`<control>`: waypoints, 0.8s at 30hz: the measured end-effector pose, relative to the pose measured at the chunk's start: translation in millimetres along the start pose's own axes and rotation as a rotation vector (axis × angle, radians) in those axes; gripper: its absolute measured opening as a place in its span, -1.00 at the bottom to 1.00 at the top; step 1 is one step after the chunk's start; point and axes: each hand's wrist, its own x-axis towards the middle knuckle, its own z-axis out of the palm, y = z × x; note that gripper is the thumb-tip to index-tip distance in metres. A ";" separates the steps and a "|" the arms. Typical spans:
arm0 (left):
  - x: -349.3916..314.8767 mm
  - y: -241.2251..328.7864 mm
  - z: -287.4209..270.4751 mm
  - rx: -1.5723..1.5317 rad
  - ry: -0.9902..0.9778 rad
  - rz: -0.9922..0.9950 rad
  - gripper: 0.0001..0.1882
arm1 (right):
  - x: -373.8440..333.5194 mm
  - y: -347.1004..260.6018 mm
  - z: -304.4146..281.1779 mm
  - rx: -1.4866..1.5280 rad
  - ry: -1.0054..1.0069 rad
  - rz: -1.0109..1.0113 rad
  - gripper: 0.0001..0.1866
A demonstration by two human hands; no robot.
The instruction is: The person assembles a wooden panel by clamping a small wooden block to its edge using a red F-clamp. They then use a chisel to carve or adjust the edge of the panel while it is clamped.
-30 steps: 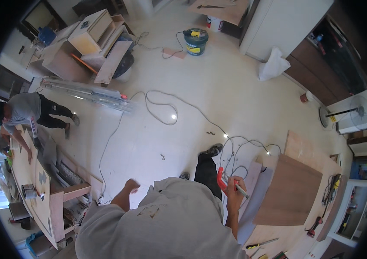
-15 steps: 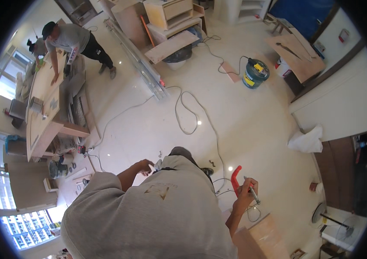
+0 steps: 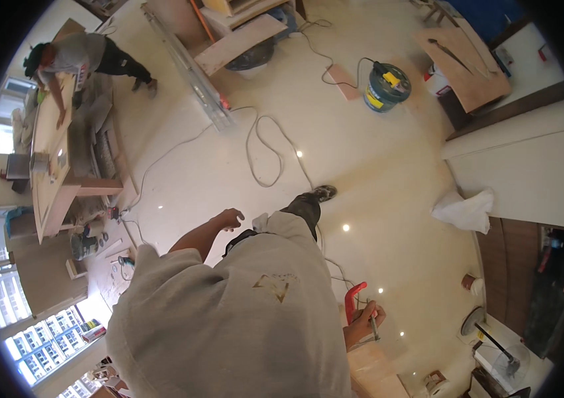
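Note:
My right hand (image 3: 363, 323) is closed around a tool at the lower right, beside my body. A curved red part (image 3: 353, 302) of the tool rises above the fingers, and a slim metal rod (image 3: 374, 328) sticks out below them. The palm hides how the two parts join, so its exact kind is unclear. My left hand (image 3: 230, 219) hangs in front of my waist with nothing in it, its fingers loosely bent and apart. Below it is the pale floor (image 3: 182, 182). One dark shoe (image 3: 324, 192) is stretched out ahead of me.
A grey cable (image 3: 251, 149) loops across the floor ahead. Metal profiles (image 3: 186, 69) lie beyond it, near a dark bucket-shaped machine (image 3: 387, 87). At the left, another person (image 3: 83, 56) leans over a wooden workbench (image 3: 53, 142). A white bag (image 3: 464, 211) and a fan (image 3: 474, 320) stand at the right.
My left hand has come away from my waist and moved forward. My right hand has dropped lower with the red tool. One foot has stepped forward, and the room has shifted in view.

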 end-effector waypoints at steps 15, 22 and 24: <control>220.3 511.6 -60.0 -0.198 -0.292 0.806 -0.47 | 136.4 -99.6 49.2 -0.388 0.348 -0.100 -0.71; 207.7 575.8 -8.7 0.136 -0.371 0.343 -0.46 | 185.8 -85.8 -25.8 -0.232 0.528 0.221 -0.71; 242.3 598.7 -7.9 0.091 -0.523 0.160 -0.44 | 211.2 -76.3 -52.2 -0.172 0.597 0.222 -0.71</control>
